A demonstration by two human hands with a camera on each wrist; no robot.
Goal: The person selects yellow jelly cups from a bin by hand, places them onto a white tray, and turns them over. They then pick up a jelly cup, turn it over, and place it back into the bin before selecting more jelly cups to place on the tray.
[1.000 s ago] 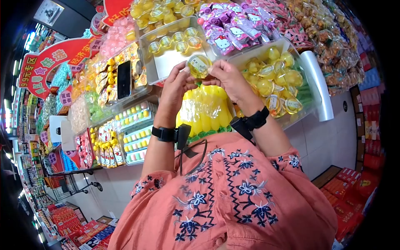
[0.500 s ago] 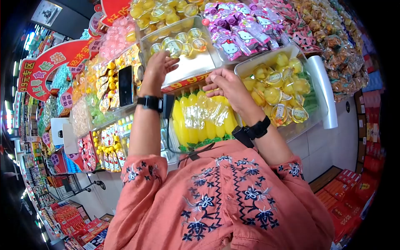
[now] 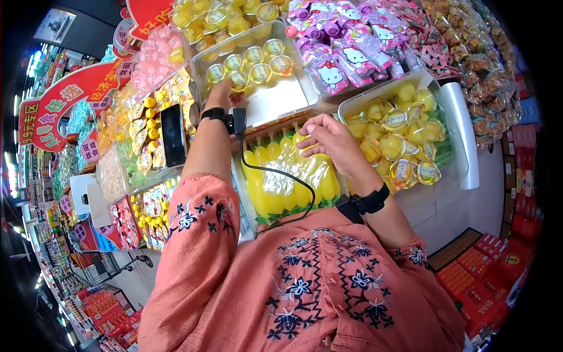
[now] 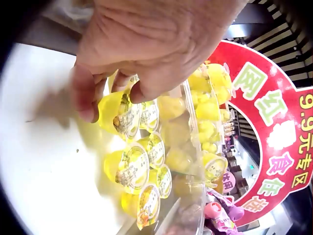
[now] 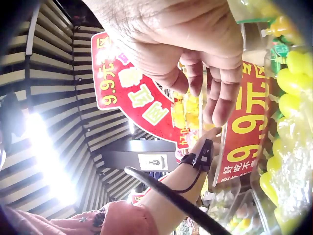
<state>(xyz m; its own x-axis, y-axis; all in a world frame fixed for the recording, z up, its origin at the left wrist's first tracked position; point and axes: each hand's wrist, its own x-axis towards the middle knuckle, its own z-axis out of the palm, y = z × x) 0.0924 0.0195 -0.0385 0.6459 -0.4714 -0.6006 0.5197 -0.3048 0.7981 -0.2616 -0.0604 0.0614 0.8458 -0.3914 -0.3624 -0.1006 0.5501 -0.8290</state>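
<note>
My left hand reaches into a clear plastic bin with a white base. Its fingers and thumb pinch a yellow jelly cup with a printed lid, at the end of the rows in the left wrist view. Several more jelly cups stand in rows toward the bin's far side. My right hand hovers over the wrapped yellow banana-shaped packs, its fingers loosely bent and nothing in them. From the right wrist camera, that right hand hangs beside a red price strip.
To the right is a bin of loose yellow jelly cups, with a clear plastic roll along its side. Purple cartoon pouches lie behind. A black phone rests on snack packs at left. A cable hangs from the left wrist.
Both hands held a jelly cup between them a second ago. They parted, and the left hand went to the cups in the bin. The right hand let go and drew back toward the banana-shaped packs.
</note>
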